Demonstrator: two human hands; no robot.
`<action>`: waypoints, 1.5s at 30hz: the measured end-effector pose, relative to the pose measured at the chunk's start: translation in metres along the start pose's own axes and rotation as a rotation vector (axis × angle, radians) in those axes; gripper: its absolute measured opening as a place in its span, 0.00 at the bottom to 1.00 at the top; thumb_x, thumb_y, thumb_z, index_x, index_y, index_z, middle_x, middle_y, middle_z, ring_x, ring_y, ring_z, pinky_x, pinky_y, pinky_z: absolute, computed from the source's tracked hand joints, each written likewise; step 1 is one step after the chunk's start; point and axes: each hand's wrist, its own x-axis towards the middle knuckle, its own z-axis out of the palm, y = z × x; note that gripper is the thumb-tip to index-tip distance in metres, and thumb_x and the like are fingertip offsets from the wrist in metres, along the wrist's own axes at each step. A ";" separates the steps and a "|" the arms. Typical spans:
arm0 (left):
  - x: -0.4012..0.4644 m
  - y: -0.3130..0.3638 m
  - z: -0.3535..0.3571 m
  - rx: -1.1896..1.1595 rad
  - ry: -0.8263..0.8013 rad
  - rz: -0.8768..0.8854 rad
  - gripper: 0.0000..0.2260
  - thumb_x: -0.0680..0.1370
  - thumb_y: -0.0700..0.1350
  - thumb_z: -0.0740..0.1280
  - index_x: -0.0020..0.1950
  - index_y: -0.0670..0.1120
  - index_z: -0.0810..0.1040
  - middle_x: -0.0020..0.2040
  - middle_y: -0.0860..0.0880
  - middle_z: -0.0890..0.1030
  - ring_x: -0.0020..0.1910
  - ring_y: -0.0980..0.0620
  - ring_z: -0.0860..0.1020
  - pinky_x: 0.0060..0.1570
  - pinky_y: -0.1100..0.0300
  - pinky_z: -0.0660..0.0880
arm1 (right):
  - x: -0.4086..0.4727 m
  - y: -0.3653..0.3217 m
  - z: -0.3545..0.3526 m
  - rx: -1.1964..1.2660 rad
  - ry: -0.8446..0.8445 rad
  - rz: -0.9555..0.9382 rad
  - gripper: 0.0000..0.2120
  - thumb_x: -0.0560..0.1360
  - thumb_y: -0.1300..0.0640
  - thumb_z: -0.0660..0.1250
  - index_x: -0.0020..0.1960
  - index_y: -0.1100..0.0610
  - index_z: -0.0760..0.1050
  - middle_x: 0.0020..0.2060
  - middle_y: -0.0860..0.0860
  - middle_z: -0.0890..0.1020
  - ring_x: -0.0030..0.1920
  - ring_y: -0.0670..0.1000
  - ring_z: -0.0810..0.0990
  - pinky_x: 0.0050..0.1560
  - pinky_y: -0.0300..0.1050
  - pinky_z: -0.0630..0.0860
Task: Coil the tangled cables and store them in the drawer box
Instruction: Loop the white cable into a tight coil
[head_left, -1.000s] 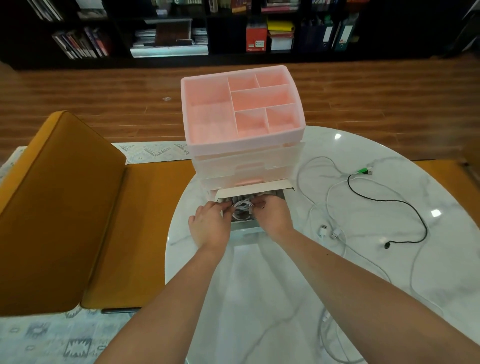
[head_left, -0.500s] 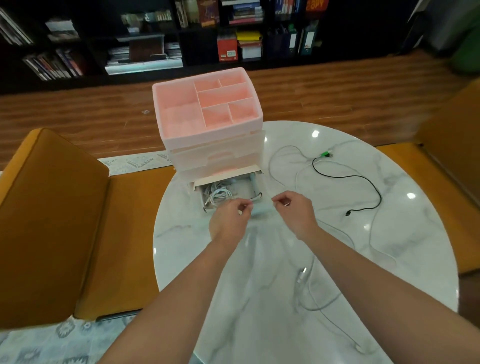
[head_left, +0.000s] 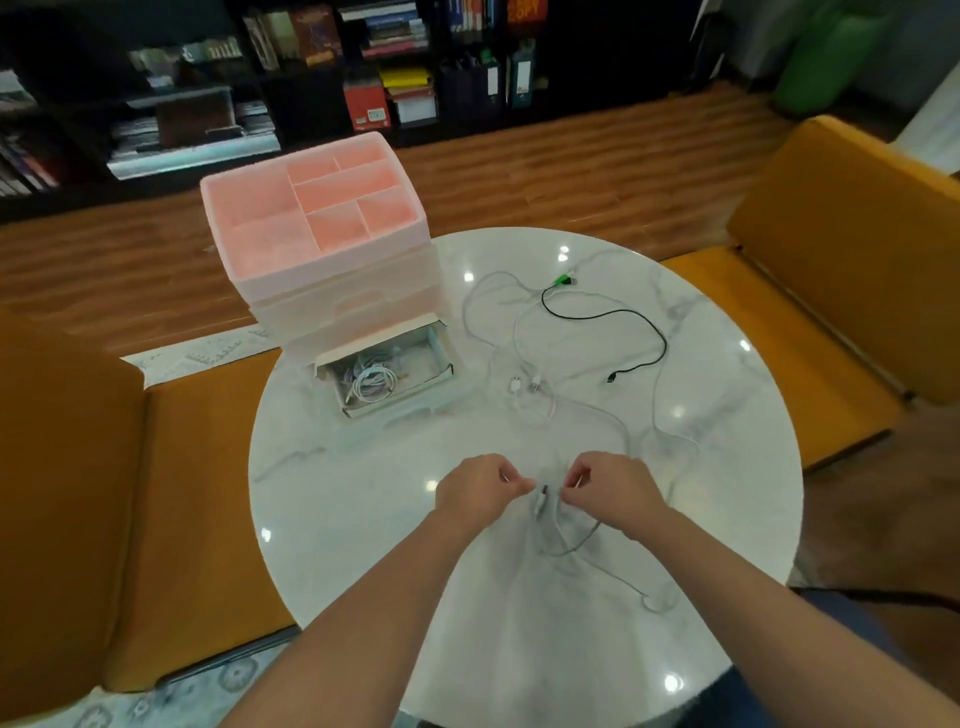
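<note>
Our hands have come back from the drawer (head_left: 387, 374), where one coil (head_left: 370, 383) lies. Now the left hand (head_left: 480, 491) and right hand (head_left: 610, 488) pinch shut on a white cable (head_left: 543, 506) over the bench (head_left: 363, 499). We should wind even loops, freeing it from the black cable (head_left: 636, 317).

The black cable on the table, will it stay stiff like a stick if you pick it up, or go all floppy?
Probably floppy: the black cable already lies in loose curves on the table. It looks thin, so likely light. Its ends would probably dangle and swing.
</note>
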 end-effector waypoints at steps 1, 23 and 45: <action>-0.003 0.002 0.005 0.023 -0.014 0.001 0.15 0.72 0.65 0.69 0.47 0.55 0.80 0.49 0.57 0.81 0.46 0.56 0.78 0.41 0.60 0.71 | -0.004 0.003 0.002 -0.054 0.012 -0.034 0.02 0.71 0.49 0.68 0.43 0.46 0.79 0.40 0.42 0.82 0.47 0.46 0.80 0.57 0.44 0.68; -0.013 0.009 -0.012 -0.360 0.160 0.115 0.11 0.79 0.49 0.63 0.48 0.49 0.86 0.45 0.49 0.84 0.42 0.50 0.81 0.50 0.51 0.80 | -0.009 0.002 -0.061 0.622 0.309 -0.228 0.05 0.69 0.56 0.77 0.44 0.52 0.84 0.42 0.47 0.81 0.42 0.40 0.78 0.45 0.32 0.72; -0.026 0.120 -0.131 -1.558 0.053 0.379 0.13 0.85 0.48 0.55 0.59 0.43 0.76 0.32 0.52 0.73 0.34 0.56 0.75 0.45 0.60 0.79 | 0.017 -0.046 -0.132 0.776 0.462 -0.179 0.09 0.78 0.46 0.66 0.51 0.49 0.79 0.32 0.49 0.74 0.30 0.50 0.74 0.25 0.36 0.70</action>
